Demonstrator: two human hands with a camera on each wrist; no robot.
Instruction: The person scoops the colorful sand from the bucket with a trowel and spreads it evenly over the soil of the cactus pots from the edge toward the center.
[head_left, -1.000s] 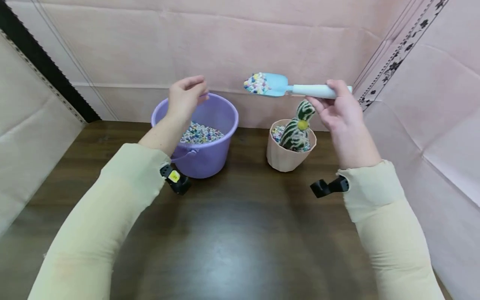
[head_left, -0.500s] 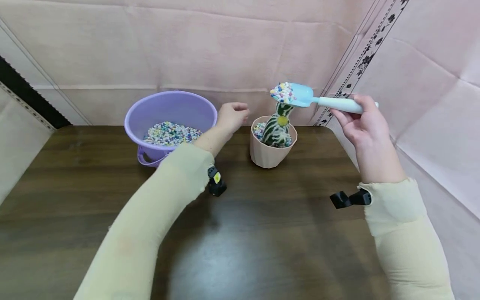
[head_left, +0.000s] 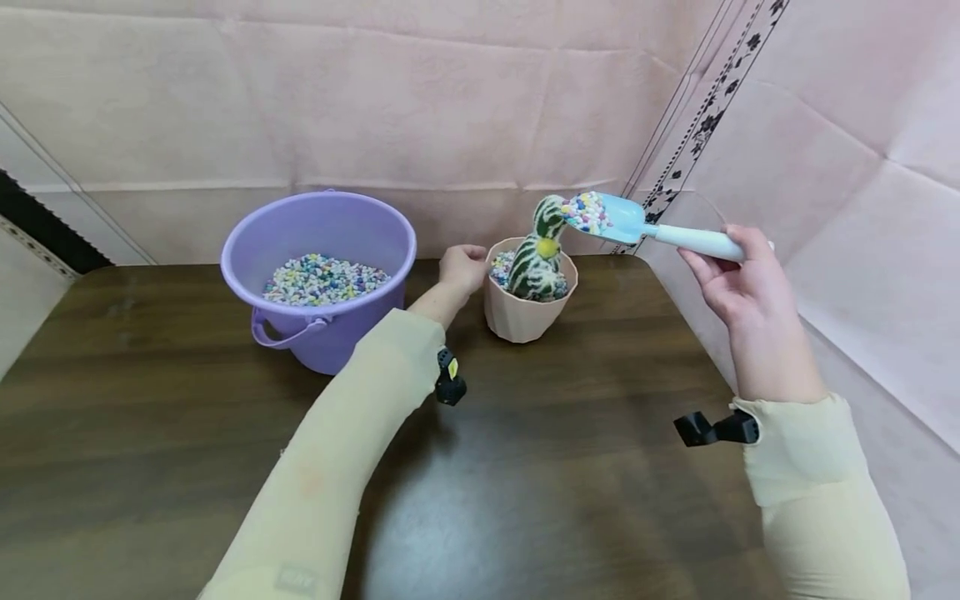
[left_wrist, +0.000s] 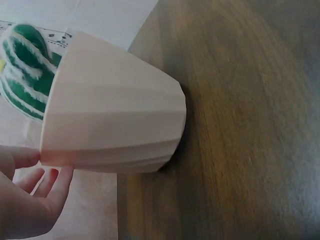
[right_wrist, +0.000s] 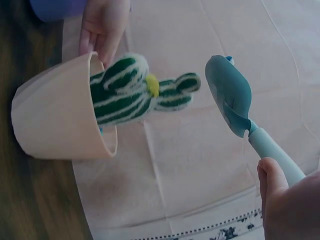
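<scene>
Pink paper sheets (head_left: 375,100) cover the walls behind and on the right side of a dark wooden bench (head_left: 562,467). On the left part of the bench stands a purple bucket (head_left: 318,275), the largest thing there, with many small coloured pebbles (head_left: 322,279) inside it. Just to the right of the bucket stands a peach-coloured pot (head_left: 525,304), and a green and white striped toy cactus (head_left: 536,254) with a yellow spot stands in it, among more pebbles.

Both arms have pale yellow sleeves. The left hand (head_left: 461,267) is at the left side of the pot; its fingers (left_wrist: 47,182) are relaxed and lie at the rim, and I cannot tell for sure if they press it. The right hand (head_left: 738,279) is curled around the white handle of a small blue scoop (head_left: 618,218). The scoop is in the air, over the right edge of the pot and just beside the top of the cactus, and it carries a heap of coloured pebbles.
</scene>
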